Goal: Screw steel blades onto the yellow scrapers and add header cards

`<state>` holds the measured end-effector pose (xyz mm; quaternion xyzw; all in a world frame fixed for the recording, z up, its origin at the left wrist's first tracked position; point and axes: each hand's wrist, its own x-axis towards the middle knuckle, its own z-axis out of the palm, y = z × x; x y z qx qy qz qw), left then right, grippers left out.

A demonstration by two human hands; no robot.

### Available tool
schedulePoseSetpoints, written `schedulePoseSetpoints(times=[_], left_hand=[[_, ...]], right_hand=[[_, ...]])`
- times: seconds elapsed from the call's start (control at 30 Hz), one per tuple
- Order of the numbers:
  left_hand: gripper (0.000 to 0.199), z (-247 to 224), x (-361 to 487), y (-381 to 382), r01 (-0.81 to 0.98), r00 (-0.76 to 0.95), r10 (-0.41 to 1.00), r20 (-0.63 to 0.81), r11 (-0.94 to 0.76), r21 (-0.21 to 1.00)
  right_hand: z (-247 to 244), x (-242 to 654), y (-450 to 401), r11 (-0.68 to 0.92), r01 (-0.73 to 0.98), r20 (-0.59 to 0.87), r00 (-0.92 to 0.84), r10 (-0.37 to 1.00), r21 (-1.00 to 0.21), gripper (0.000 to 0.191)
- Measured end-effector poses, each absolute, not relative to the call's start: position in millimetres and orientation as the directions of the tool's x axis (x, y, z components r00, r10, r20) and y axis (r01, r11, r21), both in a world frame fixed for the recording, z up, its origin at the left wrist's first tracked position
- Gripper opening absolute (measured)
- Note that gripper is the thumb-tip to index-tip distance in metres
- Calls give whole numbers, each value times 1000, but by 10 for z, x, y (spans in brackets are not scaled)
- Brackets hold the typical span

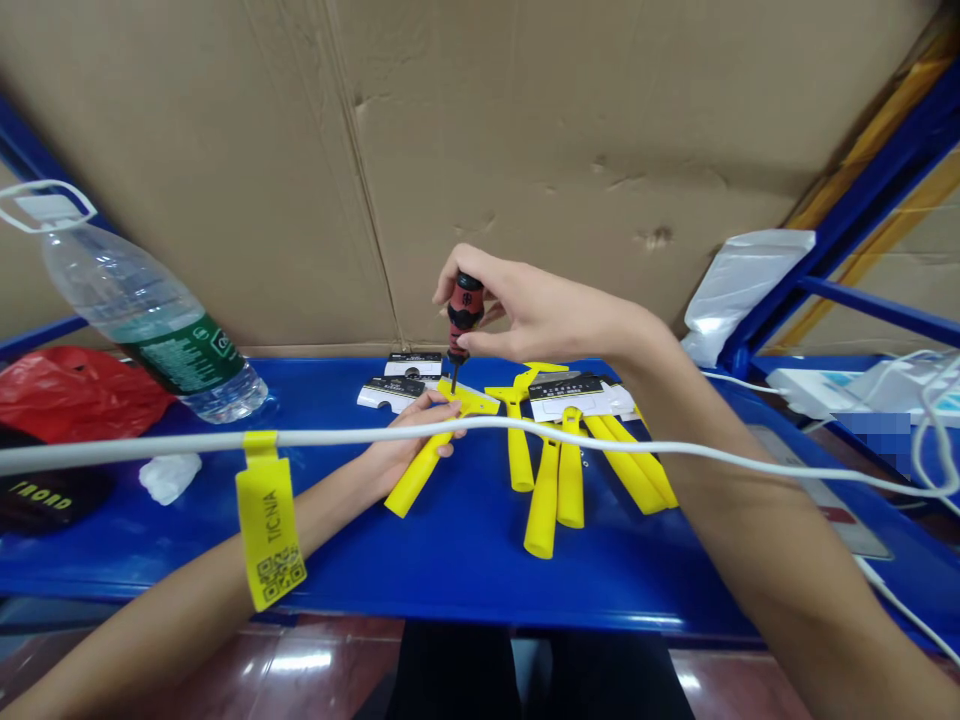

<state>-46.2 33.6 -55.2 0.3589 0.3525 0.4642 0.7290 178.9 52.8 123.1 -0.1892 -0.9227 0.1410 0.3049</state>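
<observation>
My right hand (517, 300) is closed around the red and black handle of a screwdriver (465, 302), which stands upright. Its tip meets the wide head of a yellow plastic scraper (416, 475). Wrapped round that scraper near its head, my left hand (420, 430) steadies it at a slant, handle towards me. Several more yellow scrapers (541, 510) lie just to the right, some overlapping. Black and white printed cards (574, 397) lie among their heads, and another card pack (394, 390) sits behind my left hand.
A white cable (675, 458) with a yellow tag (271, 535) crosses in front of the blue shelf (360, 575). A large water bottle (161, 310), red plastic bag (82, 395) and crumpled tissue (170, 477) are at left. Cardboard (525, 130) stands behind; a white power strip (847, 392) is right.
</observation>
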Motion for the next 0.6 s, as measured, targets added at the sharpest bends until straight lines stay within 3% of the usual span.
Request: schedulePoseSetpoints(times=[0.27, 0.47, 0.6], left_hand=[[38, -529, -459, 306, -416, 339, 926, -164, 304, 857], [35, -518, -476, 330, -382, 326, 929, -177, 301, 874], [35, -519, -467, 320, -390, 322, 932, -169, 293, 873]], right_hand=[[1228, 1792, 550, 891, 322, 574, -682, 452, -319, 32], [1246, 1818, 546, 874, 286, 541, -696, 472, -394, 34], [1242, 1842, 579, 875, 352, 575, -659, 484, -333, 37]])
